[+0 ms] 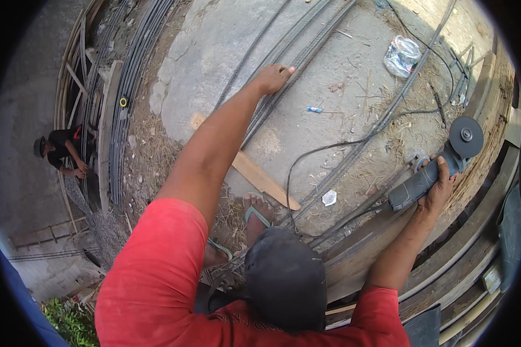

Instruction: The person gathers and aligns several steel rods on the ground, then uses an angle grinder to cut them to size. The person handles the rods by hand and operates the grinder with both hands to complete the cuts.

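My left hand (274, 79) is closed over a bundle of ribbed steel reinforcing bars (308, 55), its fingertips partly hidden at the bars. The bars run from the top of the view down toward my feet, over a flat wooden board (266, 180). Out at the right, my right hand (437, 188) grips the body of an angle grinder (414, 184), held apart from the bars. The grinder's dark disc (466, 137) points away from me, and a round side handle sticks out to its left.
A black power cable (324, 146) winds across the concrete. A clear plastic bag (402, 56) and a small blue-white tube (315, 109) lie ahead. Timber beams (474, 243) fill the right side. At left, another person (63, 150) is near more long bars (134, 87).
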A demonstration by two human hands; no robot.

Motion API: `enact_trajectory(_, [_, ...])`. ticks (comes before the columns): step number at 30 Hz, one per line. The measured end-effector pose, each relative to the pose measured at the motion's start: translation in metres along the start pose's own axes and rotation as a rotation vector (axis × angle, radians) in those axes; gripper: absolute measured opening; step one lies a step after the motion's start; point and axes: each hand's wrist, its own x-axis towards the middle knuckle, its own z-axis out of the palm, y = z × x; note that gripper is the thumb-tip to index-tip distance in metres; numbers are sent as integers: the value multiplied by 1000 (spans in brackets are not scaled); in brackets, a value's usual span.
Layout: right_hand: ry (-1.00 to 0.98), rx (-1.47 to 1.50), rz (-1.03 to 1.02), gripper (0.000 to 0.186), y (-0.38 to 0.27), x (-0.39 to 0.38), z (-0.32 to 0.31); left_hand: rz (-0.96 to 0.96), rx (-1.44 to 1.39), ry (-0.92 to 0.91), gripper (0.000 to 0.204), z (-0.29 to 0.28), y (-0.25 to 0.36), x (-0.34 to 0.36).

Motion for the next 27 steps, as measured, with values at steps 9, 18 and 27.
enact_trajectory(9, [-155, -138, -97, 29, 7, -1, 21, -419, 11, 240, 45, 24, -156, -315])
enact_trajectory(18, [-542, -636, -66, 29, 51, -103, 134, -473, -53, 260, 41, 78, -161, -381])
enact_trajectory(27, [-977, -1103, -149, 38, 139, -208, 293, -415, -218, 216, 38, 82, -188, -376])
